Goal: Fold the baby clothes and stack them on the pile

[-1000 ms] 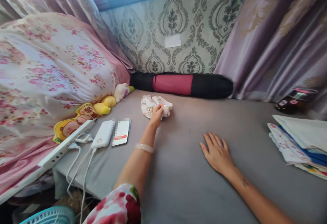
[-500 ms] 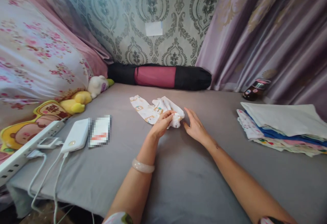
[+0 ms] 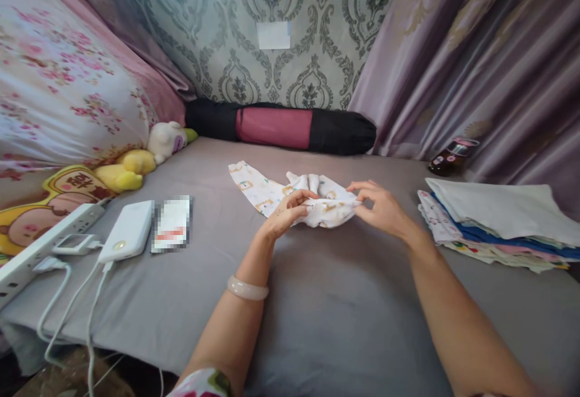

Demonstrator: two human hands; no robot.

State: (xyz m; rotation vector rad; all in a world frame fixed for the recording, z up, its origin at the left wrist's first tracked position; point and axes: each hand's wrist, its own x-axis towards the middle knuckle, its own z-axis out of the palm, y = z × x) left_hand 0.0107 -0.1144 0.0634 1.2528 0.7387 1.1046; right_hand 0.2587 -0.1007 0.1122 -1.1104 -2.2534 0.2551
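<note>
A small white garment (image 3: 333,216) with a tan animal print lies crumpled in the middle of the grey bedding. One narrow, sleeve- or leg-like part of it stretches flat to the upper left. Thumb and fingers of my left hand (image 3: 290,211) pinch its near edge. At the right end of that same edge, my right hand (image 3: 378,206) pinches the cloth, so the edge is drawn out between both hands. Folds hide the rest of the garment's shape.
On the right lies a stack of folded cloths (image 3: 502,209), with a dark bottle (image 3: 453,156) behind it. A white power bank (image 3: 129,231), a blurred-out packet (image 3: 172,225), a power strip (image 3: 49,246) with cables and plush toys (image 3: 120,170) are left. A black-and-red roll (image 3: 276,126) lies along the wall.
My right hand has gone from open beside the garment to pinching its edge and has moved right. The near edge is now stretched wider between both hands. My left hand keeps its grip.
</note>
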